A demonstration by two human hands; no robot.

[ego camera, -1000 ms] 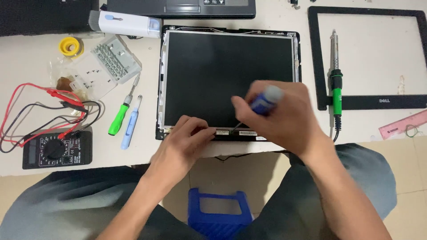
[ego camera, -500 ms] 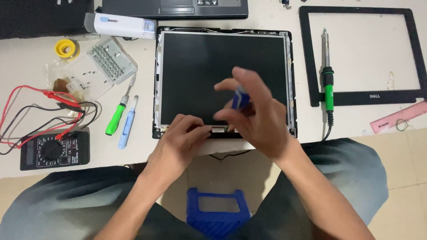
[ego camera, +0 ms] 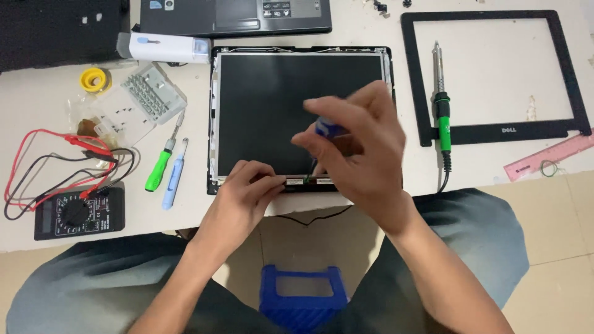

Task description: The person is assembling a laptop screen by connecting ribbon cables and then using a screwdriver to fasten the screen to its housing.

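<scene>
Surface: a pale worktable [ego camera: 37, 105] seen from above, tiled floor below its near edge, the person's knees and a blue stool [ego camera: 303, 300] under it.
Landmark: a bare laptop screen panel [ego camera: 272, 105] lying flat in its lid at the table's middle.
Right hand [ego camera: 359, 154]: over the panel's lower right part, clenched around a blue-handled screwdriver [ego camera: 326, 130] held nearly upright, its tip down at the panel's bottom edge.
Left hand [ego camera: 244, 192]: at the panel's bottom edge, fingertips [ego camera: 272, 182] pressing on the metal strip there; it grasps nothing.
Left of the panel: a green screwdriver [ego camera: 158, 170], a light blue tool [ego camera: 173, 182], a multimeter [ego camera: 77, 213].
Right of the panel: a soldering iron [ego camera: 440, 111], a black screen bezel [ego camera: 495, 130].
</scene>
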